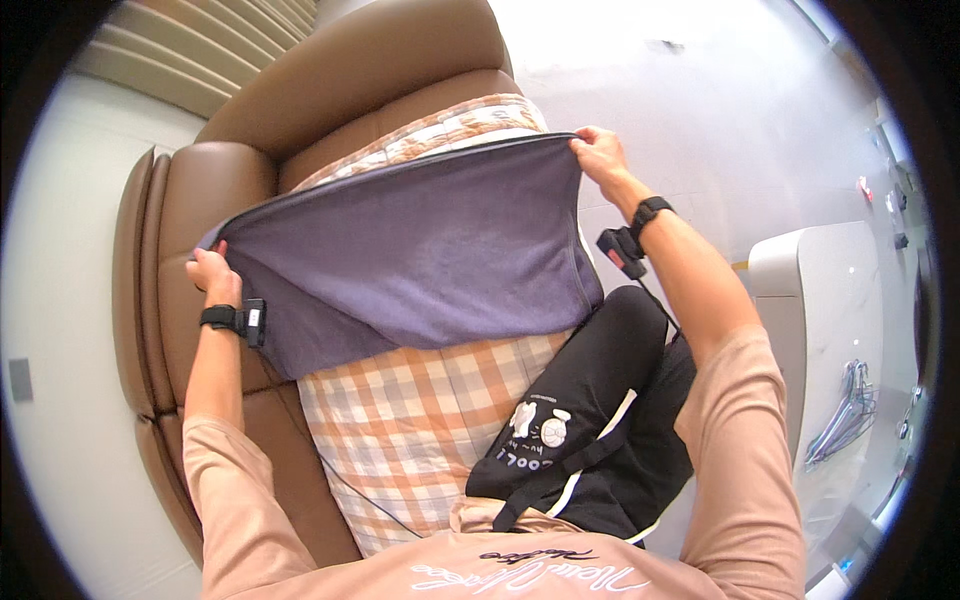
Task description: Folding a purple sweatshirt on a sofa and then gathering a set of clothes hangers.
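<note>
A dark purple-grey cloth (420, 247), possibly a towel, is stretched between my two hands with a dark edging along its far side. My left hand (214, 271) pinches its left corner over the brown sofa. At the far right corner, my right hand (600, 154) grips the edging between thumb and fingers. The near part of the cloth hangs in soft folds over an orange, white and grey plaid quilt (405, 420). Each wrist wears a black strap with a small device.
The brown leather sofa (217, 172) curves around the left and far side. A white table (832, 315) on the right bears several clothes hangers (844, 412). A thin cable (360, 491) crosses the quilt. Pleated curtains (195, 45) hang at the upper left.
</note>
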`<action>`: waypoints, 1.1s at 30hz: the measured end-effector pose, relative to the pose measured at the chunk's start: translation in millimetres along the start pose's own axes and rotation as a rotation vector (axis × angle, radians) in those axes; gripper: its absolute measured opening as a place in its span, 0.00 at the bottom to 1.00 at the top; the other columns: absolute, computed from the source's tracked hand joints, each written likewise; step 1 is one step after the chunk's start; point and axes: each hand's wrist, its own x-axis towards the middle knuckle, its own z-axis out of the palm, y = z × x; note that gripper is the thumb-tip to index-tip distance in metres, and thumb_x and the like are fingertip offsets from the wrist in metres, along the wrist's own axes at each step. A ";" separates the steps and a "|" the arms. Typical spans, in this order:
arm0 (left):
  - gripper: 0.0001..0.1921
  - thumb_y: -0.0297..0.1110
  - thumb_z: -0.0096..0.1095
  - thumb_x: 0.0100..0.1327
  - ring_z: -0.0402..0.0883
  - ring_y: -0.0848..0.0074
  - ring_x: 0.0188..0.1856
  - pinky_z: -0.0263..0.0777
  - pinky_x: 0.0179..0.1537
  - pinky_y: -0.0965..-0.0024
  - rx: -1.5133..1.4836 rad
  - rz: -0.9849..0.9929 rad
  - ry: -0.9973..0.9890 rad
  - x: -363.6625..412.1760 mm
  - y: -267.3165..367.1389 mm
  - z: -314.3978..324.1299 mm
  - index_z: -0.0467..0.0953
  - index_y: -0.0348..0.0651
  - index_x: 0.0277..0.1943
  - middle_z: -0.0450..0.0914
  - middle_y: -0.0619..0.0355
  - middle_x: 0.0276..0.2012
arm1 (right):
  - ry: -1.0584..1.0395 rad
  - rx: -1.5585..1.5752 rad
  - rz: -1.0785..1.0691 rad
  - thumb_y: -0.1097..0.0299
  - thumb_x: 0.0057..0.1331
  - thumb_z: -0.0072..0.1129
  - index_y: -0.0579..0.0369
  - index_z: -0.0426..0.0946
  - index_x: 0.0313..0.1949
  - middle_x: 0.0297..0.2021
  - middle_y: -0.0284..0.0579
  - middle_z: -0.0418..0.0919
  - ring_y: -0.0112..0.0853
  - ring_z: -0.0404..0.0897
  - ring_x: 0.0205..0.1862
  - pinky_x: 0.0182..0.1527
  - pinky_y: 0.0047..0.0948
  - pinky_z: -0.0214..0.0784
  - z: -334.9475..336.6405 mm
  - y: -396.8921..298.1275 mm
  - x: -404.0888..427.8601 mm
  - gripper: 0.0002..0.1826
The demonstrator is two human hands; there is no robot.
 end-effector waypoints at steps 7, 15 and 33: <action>0.21 0.35 0.55 0.74 0.80 0.57 0.56 0.84 0.39 0.65 0.071 -0.153 -0.369 8.8 -73.1 15.4 0.67 0.22 0.58 0.73 0.38 0.57 | -0.010 0.098 0.127 0.62 0.69 0.62 0.61 0.83 0.48 0.42 0.43 0.86 0.28 0.82 0.44 0.48 0.29 0.73 42.8 29.7 9.3 0.16; 0.37 0.30 0.61 0.69 0.67 0.49 0.69 0.62 0.69 0.57 0.617 0.397 -0.656 -122.6 -79.9 -60.2 0.48 0.31 0.73 0.64 0.31 0.67 | -0.383 0.205 0.265 0.49 0.64 0.69 0.66 0.65 0.66 0.55 0.50 0.77 0.34 0.76 0.53 0.51 0.36 0.70 3.8 23.5 -56.6 0.41; 0.11 0.33 0.65 0.68 0.80 0.69 0.35 0.75 0.30 0.65 0.033 -0.821 0.088 -151.6 -154.3 -194.7 0.77 0.39 0.49 0.81 0.54 0.40 | -0.147 -0.574 -0.351 0.69 0.56 0.66 0.64 0.72 0.44 0.44 0.58 0.79 0.55 0.78 0.46 0.51 0.44 0.72 8.6 34.2 -233.4 0.19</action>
